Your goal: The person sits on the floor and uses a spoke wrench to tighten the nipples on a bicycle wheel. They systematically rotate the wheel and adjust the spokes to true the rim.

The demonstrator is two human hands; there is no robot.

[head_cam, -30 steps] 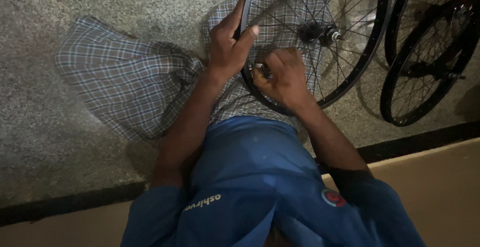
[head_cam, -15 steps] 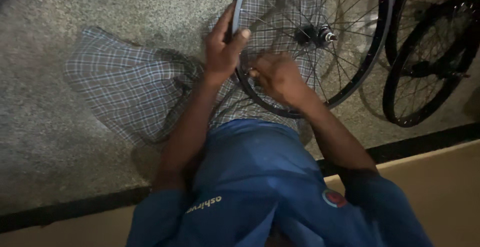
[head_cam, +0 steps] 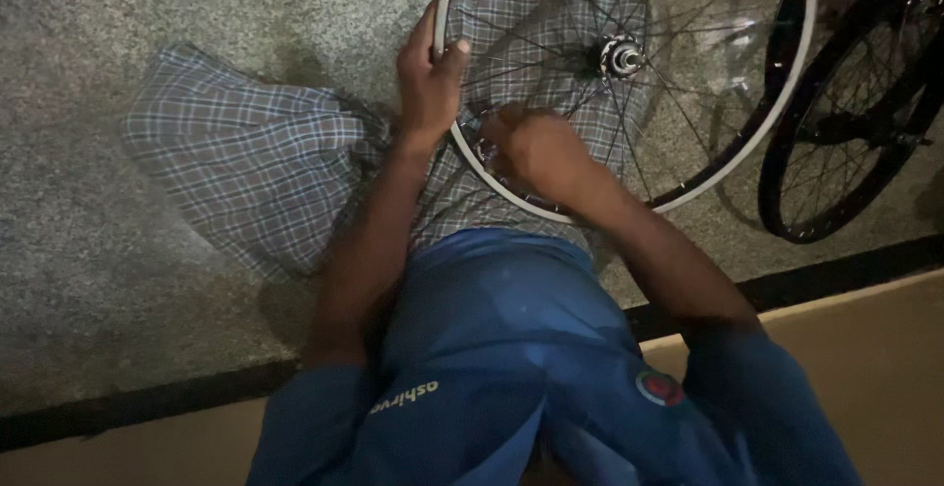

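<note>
You're working in pretty dim, warm light. Glare catches the rim and hub, spoke shadows fall across the floor, and your hands look a bit soft and grainy.

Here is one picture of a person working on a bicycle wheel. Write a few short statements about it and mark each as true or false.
1. The left hand grips the wheel's rim. True.
2. The right hand rests on the hub. False: it is at the rim, among the spokes.
3. A second wheel stands to the right. True.
4. The person wears a red shirt. False: the shirt is blue.
</note>
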